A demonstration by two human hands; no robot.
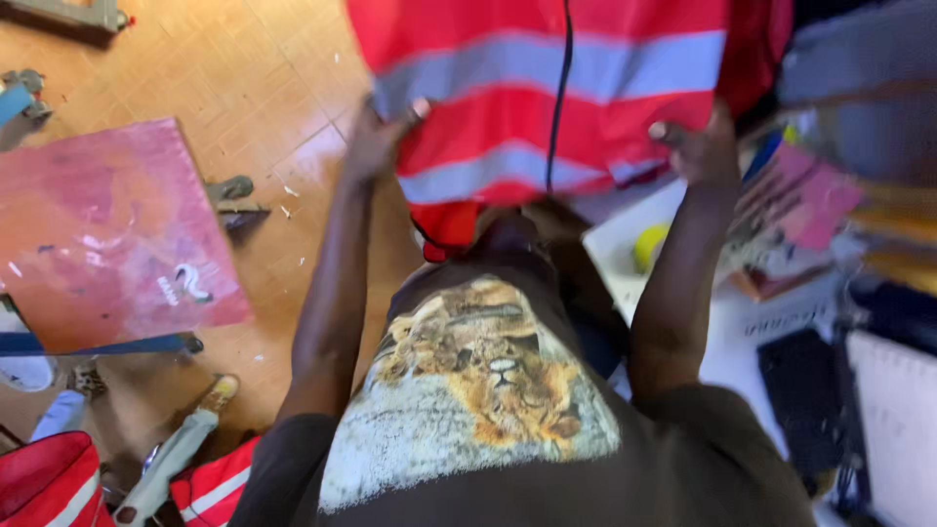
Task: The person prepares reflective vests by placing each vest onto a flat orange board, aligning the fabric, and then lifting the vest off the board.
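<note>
Red vest (pixel 547 107) with grey reflective bands held up in front of the chest, spread between both hands. Left hand (pixel 376 141) closed on its left edge; right hand (pixel 698 146) closed on the right edge. Judgement: keep both grips level and the cloth taut, clear of the cluttered tabletop (pixel 742 322). More red vests (pixel 54 483) lie on the floor.

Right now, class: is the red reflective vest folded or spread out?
Spread out: the red reflective vest hangs flat between the left hand and the right hand.
</note>
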